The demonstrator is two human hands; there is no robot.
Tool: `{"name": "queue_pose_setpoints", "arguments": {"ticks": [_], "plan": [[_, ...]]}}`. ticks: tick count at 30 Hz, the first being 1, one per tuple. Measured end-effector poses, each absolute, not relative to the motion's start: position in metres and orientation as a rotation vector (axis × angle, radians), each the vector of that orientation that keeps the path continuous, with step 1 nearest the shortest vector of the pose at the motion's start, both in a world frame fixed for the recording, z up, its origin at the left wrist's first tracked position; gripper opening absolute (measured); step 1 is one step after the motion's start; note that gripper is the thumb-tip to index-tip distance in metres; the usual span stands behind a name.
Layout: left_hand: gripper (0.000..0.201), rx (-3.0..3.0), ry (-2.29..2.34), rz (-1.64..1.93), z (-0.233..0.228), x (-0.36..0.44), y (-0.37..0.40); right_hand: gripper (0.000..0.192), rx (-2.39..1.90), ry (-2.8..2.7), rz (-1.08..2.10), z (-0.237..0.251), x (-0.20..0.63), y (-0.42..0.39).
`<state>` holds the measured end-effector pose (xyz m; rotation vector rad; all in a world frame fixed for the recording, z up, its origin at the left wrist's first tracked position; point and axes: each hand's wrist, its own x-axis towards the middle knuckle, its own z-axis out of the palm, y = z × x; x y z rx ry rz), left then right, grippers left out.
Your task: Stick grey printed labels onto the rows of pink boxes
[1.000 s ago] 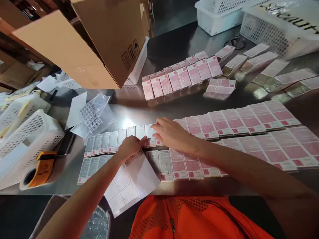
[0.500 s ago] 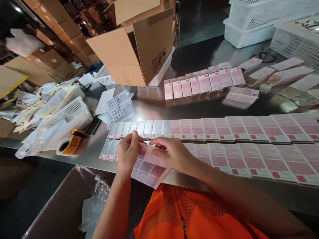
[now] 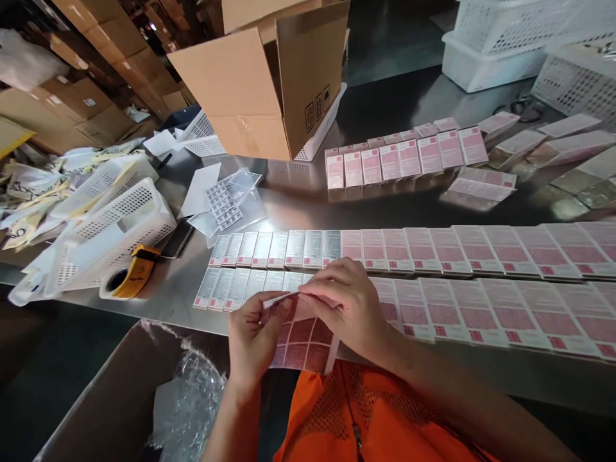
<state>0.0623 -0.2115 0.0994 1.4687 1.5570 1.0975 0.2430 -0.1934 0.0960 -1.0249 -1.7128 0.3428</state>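
Observation:
Between my hands, near the table's front edge, is a sheet of stickers [image 3: 305, 343] with dark reddish rectangles. My left hand [image 3: 257, 330] grips its upper left, the thumb lying over it. The fingers of my right hand [image 3: 349, 305] pinch at the sheet's top edge; whether they hold a single sticker is hidden. Just beyond lie two long rows of small flat boxes. Those at the left [image 3: 250, 247] have shiny silver-grey faces, while the ones to the right [image 3: 445, 250] look pinkish white with red squares.
A large open carton [image 3: 235, 102] stands at the back on a white basket. At the left are a perforated basket [image 3: 115, 237] with papers and a yellow-and-black tape roll [image 3: 137, 273]. More boxes [image 3: 409, 157] stand farther back. Below the edge, a carton holds clear plastic [image 3: 192, 398].
My left thumb has come down onto the sheet, and my right fingers have closed at its top edge. The sheet is tilted differently, its rectangles showing redder. The view has shifted slightly.

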Motion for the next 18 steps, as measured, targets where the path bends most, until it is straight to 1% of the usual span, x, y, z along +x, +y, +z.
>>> {"name": "queue_pose_setpoints", "arguments": {"ticks": [7,12,15,18], "plan": [[0.013,1.495,1.601,1.182,0.096,0.064,-0.214,0.012,-1.058,-1.696,0.217,0.097,0.233,-0.198],[0.012,1.41,1.595,1.264,0.095,0.067,-0.214,0.008,-1.085,-1.704,0.302,0.094,0.23,-0.2],[0.013,1.448,1.572,1.238,0.094,0.066,-0.216,0.011,-1.093,-1.654,0.329,0.092,0.229,-0.199],[0.014,1.498,1.606,1.185,0.093,0.064,-0.219,0.013,-1.07,-1.644,0.291,0.092,0.23,-0.199]]}}
